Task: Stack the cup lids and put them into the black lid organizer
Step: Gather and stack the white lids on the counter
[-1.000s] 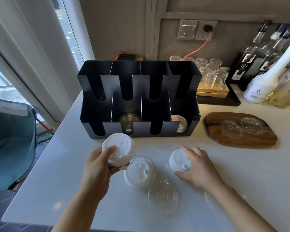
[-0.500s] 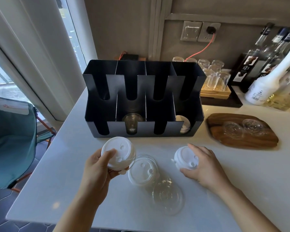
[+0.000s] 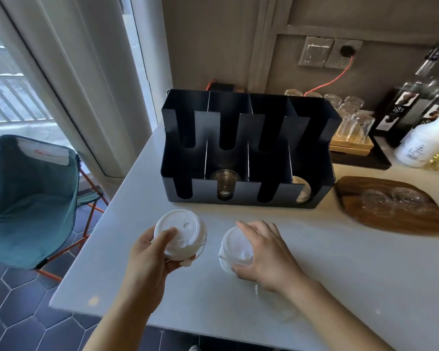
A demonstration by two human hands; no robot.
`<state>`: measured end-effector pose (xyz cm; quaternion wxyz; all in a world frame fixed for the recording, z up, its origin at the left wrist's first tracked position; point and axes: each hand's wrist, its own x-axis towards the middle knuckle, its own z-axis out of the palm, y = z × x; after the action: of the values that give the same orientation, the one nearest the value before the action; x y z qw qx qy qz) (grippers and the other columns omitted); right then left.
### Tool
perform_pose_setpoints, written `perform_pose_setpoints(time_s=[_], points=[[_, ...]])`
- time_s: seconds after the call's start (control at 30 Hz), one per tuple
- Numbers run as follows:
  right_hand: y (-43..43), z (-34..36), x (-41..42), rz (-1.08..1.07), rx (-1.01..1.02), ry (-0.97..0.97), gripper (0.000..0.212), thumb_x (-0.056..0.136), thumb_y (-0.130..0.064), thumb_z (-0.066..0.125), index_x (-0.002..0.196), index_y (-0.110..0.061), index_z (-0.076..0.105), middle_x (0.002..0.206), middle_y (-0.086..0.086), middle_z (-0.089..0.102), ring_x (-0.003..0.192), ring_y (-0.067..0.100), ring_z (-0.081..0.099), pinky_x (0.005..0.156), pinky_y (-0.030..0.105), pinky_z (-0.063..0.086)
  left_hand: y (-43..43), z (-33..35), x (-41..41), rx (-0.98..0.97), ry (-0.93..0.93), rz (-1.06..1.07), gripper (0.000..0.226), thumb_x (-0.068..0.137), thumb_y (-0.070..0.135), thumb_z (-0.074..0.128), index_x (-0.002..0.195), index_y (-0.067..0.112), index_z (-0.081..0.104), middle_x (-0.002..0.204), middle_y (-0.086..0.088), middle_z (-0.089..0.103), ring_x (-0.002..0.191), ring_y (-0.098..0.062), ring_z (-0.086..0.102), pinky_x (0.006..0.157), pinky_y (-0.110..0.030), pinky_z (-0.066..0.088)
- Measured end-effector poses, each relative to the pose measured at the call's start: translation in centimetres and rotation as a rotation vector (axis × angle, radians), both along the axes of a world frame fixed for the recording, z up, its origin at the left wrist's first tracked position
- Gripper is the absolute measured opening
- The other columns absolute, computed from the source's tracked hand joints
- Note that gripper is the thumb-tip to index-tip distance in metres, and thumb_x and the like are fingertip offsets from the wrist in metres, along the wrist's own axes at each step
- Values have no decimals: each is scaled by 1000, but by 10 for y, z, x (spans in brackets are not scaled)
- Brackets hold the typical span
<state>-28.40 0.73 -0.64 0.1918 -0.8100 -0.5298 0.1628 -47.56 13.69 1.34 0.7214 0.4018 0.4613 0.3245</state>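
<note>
The left hand [image 3: 150, 257] holds a white cup lid [image 3: 180, 234] up off the pale desk [image 3: 352, 274], just in front of the black lid organizer [image 3: 246, 148], thumb pressed on the lid's top and fingers [image 3: 185, 262] curled under its rim, a firm grip. To the right of it, also in front of the organizer, the right hand [image 3: 269, 257] comes over a second white lid [image 3: 236, 249], fingers wrapped around its edge and clasping it low at the desk; whether it rests on the surface or sits on another lid is hard to tell through the blur. Nearer the desk's front edge than that hand, a clear lid [image 3: 279, 310] lies flat, faint and smeared. Inside the organizer, a clear cup [image 3: 224, 184] shows in the second front compartment from the left, and something white and round [image 3: 303, 191] sits in the rightmost front compartment. Right of the organizer, a wooden board [image 3: 390, 224] carries two clear lids [image 3: 390, 201] side by side. Behind the board stand drinking glasses [image 3: 352, 122] on a wooden tray and several bottles [image 3: 423, 138].
</note>
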Motion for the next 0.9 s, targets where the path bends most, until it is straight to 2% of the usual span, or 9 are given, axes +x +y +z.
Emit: perform_pose_setpoints(time_s=[0.07,0.17,0.27,0.4,0.5,0.6,0.73,0.83,0.9], points=[[3,-6,-2,29,-74,-49,95,71,-50,70,154,-26,29,141,-5,38,130,19,31,111,29,31,-1,-3,-7,-16,-1,1,13,99,7,59,105,5,71,80,-14,74,65,-34,72,60,-43,63],[5,-10,-2,66,-107,-79,93,72,-49,69,153,-29,28,145,-7,34,133,19,29,111,29,30,-2,-7,-15,-40,2,-4,12,99,6,59,102,5,70,76,-14,74,61,-35,71,50,-37,63],[6,-10,1,80,-133,-40,95,70,-47,72,152,-32,28,149,-8,31,136,19,29,113,28,30,-1,-8,-18,-34,4,-16,12,99,5,58,99,4,70,67,-9,74,56,-31,71,52,-38,63],[7,-12,3,115,-184,-67,99,67,-43,74,152,-34,25,150,-7,31,136,19,27,112,27,30,0,-5,-18,-31,-9,-33,12,100,5,57,100,4,70,65,-6,75,55,-28,71,55,-39,63],[5,-13,6,81,-128,-51,97,68,-40,74,152,-33,28,144,-7,36,133,18,30,109,22,31,0,-6,-16,-42,-8,-29,12,99,5,58,101,3,69,67,-8,75,57,-30,72,57,-40,64],[4,-4,12,32,-32,-16,98,67,-42,77,152,-33,30,139,-10,39,130,15,34,105,20,32,1,-9,-14,-61,19,-27,13,99,5,59,105,1,69,84,-18,72,61,-32,73,58,-42,65],[2,26,18,-33,141,37,98,66,-41,83,150,-38,33,135,-19,40,127,5,36,98,9,28,0,-11,-3,-54,90,-77,18,98,9,62,115,4,68,103,-26,71,80,-43,71,53,-36,61],[0,55,16,-74,262,220,96,66,-37,90,143,-51,35,131,-33,40,119,-13,38,90,0,30,-6,-5,11,-22,115,-161,20,97,12,65,116,8,69,106,-27,73,77,-43,73,56,-35,59],[1,67,10,-36,275,335,96,65,-36,91,142,-54,37,133,-35,41,122,-15,40,91,2,35,-11,1,22,-2,93,-245,19,97,13,64,115,9,70,104,-27,74,72,-41,73,59,-38,59]])
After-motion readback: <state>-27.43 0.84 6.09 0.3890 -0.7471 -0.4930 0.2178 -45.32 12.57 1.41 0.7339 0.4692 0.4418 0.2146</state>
